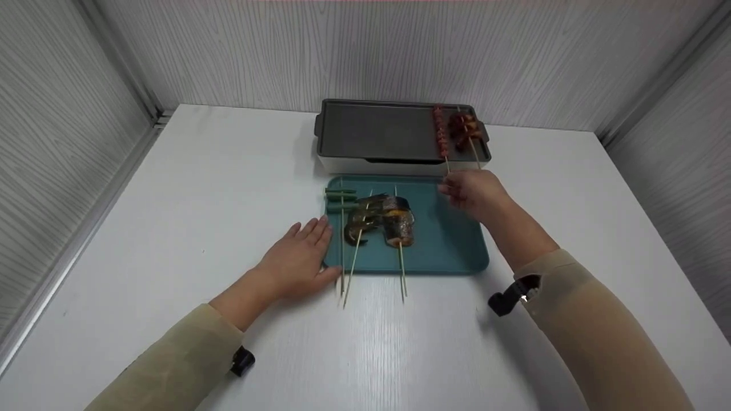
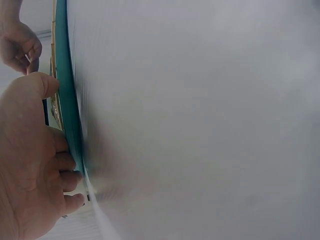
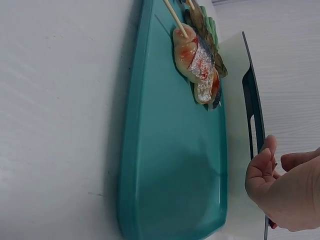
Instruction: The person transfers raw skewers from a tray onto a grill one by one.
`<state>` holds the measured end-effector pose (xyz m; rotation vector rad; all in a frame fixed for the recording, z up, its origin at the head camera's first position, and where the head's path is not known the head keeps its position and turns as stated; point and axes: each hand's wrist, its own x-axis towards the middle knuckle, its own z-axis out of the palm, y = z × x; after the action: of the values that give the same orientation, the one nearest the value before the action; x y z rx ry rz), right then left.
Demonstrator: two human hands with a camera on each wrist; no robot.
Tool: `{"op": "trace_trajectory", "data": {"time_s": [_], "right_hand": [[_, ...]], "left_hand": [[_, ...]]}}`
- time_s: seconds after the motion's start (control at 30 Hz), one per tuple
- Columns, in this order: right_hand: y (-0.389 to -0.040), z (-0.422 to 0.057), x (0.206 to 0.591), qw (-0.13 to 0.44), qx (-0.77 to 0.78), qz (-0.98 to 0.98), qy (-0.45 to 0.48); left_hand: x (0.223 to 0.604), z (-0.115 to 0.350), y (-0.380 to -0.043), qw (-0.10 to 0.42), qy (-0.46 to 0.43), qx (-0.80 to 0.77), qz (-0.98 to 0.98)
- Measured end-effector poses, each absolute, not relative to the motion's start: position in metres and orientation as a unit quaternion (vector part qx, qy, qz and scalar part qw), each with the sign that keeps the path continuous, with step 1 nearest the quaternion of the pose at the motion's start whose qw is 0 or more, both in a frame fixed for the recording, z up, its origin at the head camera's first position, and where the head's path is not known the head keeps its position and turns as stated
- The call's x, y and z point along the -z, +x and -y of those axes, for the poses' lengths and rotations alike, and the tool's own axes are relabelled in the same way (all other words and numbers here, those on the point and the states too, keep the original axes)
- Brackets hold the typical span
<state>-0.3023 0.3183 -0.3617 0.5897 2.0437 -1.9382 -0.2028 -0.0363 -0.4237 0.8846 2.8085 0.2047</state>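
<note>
My left hand [image 1: 300, 257] lies along the left edge of a teal tray [image 1: 448, 254], fingers extended and the thumb at the near corner; in the left wrist view its thumb and fingertips touch the tray's rim. Over the far right part of the tray, my right hand [image 1: 474, 191] pinches the stick end of a skewer of small red pieces [image 1: 440, 131]. That skewer lies on a dark griddle [image 1: 371, 131], beside a skewer of glossy dark red and orange pieces [image 1: 464, 128]. In the right wrist view, the right hand [image 3: 287, 185] hides most of the pinched stick.
On the tray are a skewer of green vegetable pieces [image 1: 341, 206], a shrimp skewer [image 1: 360, 220] and a fish skewer [image 1: 398, 228], their sticks jutting over the near rim. The griddle stands directly behind the tray. Pale wood-grain panels [image 1: 274, 51] surround the white table [image 1: 188, 200].
</note>
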Motion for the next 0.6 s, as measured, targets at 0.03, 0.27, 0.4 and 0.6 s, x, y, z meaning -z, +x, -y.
{"op": "trace_trajectory", "data": {"time_s": [0.03,0.27,0.4,0.6], "right_hand": [[-0.301,-0.319,0.362,0.133,0.666,-0.704,0.205],[-0.285,-0.326,0.364,0.159,0.665,-0.707,0.181],[-0.268,-0.331,0.365,0.184,0.657,-0.714,0.157],[-0.240,-0.335,0.366,0.225,0.645,-0.719,0.132]], "left_hand": [[0.423,0.036,-0.203,0.097,0.298,-0.069,-0.947],[0.424,0.035,-0.204,0.095,0.300,-0.065,-0.947],[0.425,0.035,-0.204,0.096,0.296,-0.062,-0.948],[0.425,0.035,-0.205,0.096,0.297,-0.061,-0.948]]}}
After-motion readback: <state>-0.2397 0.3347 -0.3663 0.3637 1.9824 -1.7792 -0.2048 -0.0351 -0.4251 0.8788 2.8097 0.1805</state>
